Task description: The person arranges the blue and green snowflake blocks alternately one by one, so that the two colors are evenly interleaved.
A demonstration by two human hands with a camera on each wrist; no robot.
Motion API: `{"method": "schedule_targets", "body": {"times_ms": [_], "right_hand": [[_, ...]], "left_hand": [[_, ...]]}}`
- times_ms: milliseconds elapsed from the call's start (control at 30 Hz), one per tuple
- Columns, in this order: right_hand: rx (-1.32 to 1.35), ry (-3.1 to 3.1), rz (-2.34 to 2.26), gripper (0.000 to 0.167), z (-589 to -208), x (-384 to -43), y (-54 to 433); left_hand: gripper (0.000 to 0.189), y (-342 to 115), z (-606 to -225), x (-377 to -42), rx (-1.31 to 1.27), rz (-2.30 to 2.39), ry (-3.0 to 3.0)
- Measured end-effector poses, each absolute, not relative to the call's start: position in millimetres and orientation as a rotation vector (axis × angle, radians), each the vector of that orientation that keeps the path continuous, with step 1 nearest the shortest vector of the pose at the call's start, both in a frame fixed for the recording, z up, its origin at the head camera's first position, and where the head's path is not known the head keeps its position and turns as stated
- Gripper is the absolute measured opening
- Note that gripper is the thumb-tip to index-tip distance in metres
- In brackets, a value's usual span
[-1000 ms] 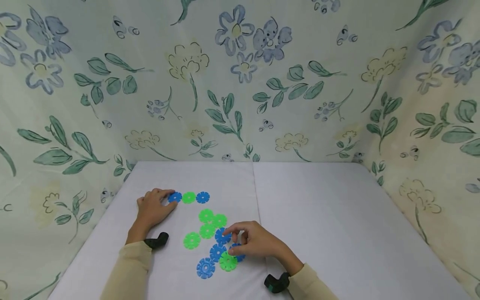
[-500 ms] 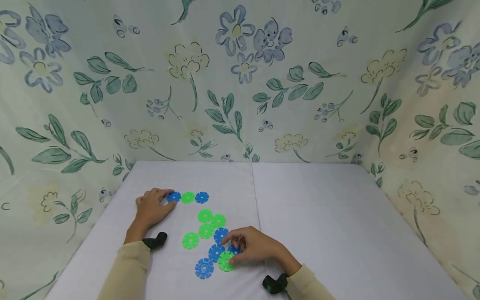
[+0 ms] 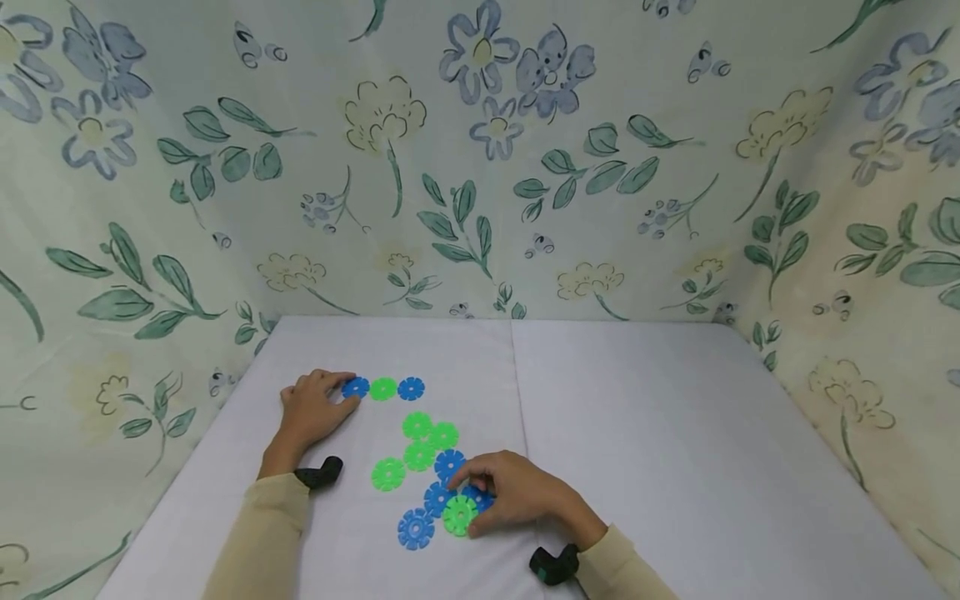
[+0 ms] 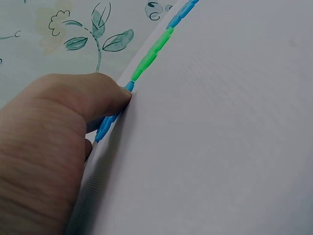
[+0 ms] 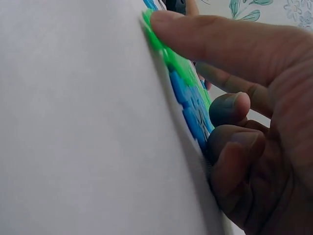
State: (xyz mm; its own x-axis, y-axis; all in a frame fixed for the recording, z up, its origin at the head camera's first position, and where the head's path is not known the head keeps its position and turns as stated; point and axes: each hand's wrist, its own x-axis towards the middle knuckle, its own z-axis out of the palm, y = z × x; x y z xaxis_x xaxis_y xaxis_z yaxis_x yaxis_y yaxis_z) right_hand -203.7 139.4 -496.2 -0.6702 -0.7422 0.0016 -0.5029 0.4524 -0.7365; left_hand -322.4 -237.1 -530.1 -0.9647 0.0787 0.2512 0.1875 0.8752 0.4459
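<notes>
At the left end of a row on the table, my left hand [image 3: 313, 408] holds a blue notched plastic disc [image 3: 356, 388] between thumb and fingers. Beside it lie a green disc [image 3: 383, 389] and another blue disc [image 3: 411, 388], edge to edge. My right hand [image 3: 513, 492] is over the loose pile nearer me, thumb and index finger at opposite edges of a green notched disc [image 3: 459, 516]. That disc overlaps a blue disc [image 3: 480, 498] partly hidden by the hand. In the right wrist view, the thumb [image 5: 190, 36] lies against the green disc's edge while the other fingers curl.
Several loose discs lie around the right hand, among them a blue one [image 3: 416, 529] nearest me and a green one [image 3: 387, 474] to the left. The white-covered table [image 3: 637, 433] extends right. A floral curtain [image 3: 480, 208] hangs behind and at both sides.
My right hand has come down toward me, its thumb moving from the blue disc at the right to the green disc's near edge. The left hand keeps its place on the row.
</notes>
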Motion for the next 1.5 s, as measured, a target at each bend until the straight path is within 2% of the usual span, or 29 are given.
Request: {"method": "schedule_targets", "body": {"times_ms": [1100,1500], "right_hand": [[-1.121,2.460,-0.908,0.047,-497.1,-201.4,138.7],[-1.280,2.478,-0.855,0.044,-500.2,-203.0,139.8]], "left_hand": [[0.049,-234.1,-525.4,-318.7,-0.205,-0.698,-2.808],[0.048,-233.9,-526.4,-318.7,-0.208,-0.690,-2.809]]}}
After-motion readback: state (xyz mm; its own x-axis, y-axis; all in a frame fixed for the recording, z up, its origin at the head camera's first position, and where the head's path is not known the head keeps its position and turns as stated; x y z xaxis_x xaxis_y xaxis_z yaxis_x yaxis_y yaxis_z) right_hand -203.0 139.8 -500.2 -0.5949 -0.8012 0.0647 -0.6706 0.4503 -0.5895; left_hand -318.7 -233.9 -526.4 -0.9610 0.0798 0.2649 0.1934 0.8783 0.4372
